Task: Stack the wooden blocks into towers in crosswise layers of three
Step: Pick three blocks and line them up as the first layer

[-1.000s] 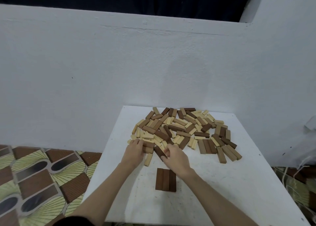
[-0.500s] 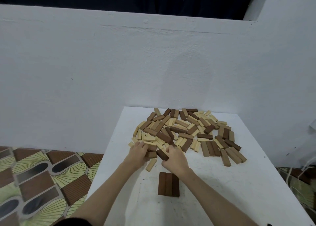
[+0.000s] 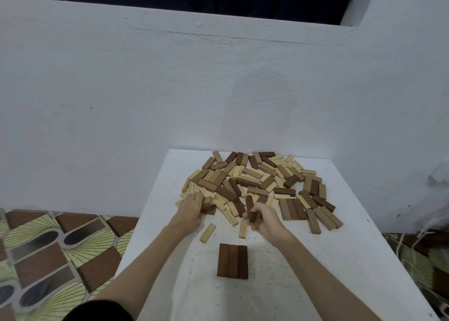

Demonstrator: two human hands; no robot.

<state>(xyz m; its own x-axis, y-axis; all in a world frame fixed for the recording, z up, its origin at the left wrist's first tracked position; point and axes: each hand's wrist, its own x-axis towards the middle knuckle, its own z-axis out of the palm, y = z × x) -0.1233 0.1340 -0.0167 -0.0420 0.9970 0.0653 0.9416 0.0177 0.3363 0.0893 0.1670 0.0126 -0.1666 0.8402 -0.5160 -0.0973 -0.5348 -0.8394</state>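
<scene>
White counter [image 3: 315, 260] against white wall [image 3: 170, 89]; patterned floor [image 3: 48, 247] lower left. No legible writing. Loose block pile [image 3: 257, 182] at frame centre; three dark blocks [image 3: 232, 260] side by side below. Left grip [image 3: 192, 209] curled into pile edge, hold unclear. Right grip [image 3: 263, 217] pinched round dark block [image 3: 250, 207].

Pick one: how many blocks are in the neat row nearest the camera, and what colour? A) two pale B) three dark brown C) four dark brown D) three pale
B: the row of blocks on the white table shows three dark brown pieces side by side, apart from the pile and below both hands.
</scene>
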